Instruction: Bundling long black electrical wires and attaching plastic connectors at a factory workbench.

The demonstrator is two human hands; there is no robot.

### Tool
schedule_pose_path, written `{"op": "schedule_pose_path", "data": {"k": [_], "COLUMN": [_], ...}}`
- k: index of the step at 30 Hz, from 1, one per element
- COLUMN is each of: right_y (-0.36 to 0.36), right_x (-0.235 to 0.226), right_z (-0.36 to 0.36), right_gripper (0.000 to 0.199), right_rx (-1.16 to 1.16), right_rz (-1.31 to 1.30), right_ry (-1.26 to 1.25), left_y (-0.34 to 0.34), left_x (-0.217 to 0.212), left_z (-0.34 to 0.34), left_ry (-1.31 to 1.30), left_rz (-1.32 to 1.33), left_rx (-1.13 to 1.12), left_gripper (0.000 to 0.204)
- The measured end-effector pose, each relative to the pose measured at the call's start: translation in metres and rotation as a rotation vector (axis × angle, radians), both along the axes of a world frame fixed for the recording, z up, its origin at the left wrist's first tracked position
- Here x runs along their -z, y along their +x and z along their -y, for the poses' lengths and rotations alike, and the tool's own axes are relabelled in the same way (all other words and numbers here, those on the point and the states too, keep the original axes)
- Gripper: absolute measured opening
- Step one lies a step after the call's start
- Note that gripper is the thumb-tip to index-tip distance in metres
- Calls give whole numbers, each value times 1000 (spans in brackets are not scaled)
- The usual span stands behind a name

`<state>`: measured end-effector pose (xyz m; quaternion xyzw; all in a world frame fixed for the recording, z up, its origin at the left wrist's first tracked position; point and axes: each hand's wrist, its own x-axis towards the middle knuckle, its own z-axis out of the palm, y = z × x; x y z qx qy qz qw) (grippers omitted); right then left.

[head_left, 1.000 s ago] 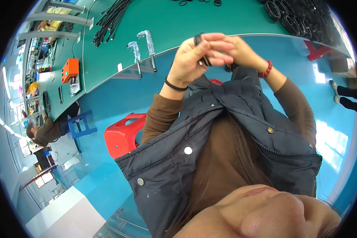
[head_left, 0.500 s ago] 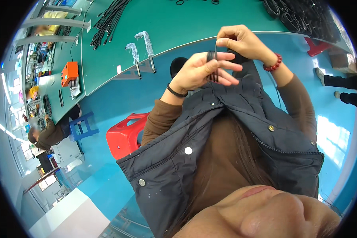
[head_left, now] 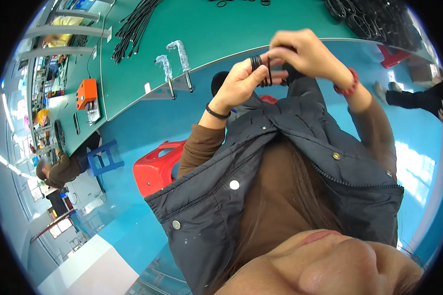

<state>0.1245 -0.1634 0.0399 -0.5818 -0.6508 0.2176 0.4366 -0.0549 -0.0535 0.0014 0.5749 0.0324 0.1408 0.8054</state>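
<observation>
Nearest the camera are a dark padded vest with snap buttons over a brown long-sleeved top. Just beyond, both hands are raised together in front of the chest, above the blue floor. The left hand, a black band at its wrist, has a coil of thin black cable looped around its fingers, which are curled closed on the loops. The right hand, a red bead bracelet at its wrist, pinches the same coil from above, fingers closed on the strand.

The cable looks light, soft and springy; it would likely uncoil if released, so the bunched loops where the 2 hands meet seem the surest place to grip.

Lower left stands a red plastic stool. Farther off, the green tabletop carries 2 upright metal posts with wrapped tops, a bundle of black cables and an orange device.
</observation>
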Motion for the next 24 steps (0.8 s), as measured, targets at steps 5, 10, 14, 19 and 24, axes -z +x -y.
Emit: {"op": "schedule_pose_path", "data": {"k": [5,10,14,19,24], "right_y": [12,-33,-50,-11,8], "right_x": [47,85,57,12,21], "right_z": [-13,28,66,35,-10], "right_gripper": [10,13,12,10,12], "right_rx": [-45,19,16,55,92], "right_rz": [-374,-511,121,296,111], "right_ry": [0,-377,-286,-18,248], "left_y": [6,6,6,2,1], "left_x": [-10,-17,-12,7,-2], "left_z": [-11,-17,-15,-10,4], "left_ry": [-250,-353,-234,91,52], "left_rz": [83,184,146,6,-93], "left_rx": [316,65,-312,-349,-31], "left_gripper": [42,40,38,39,40]}}
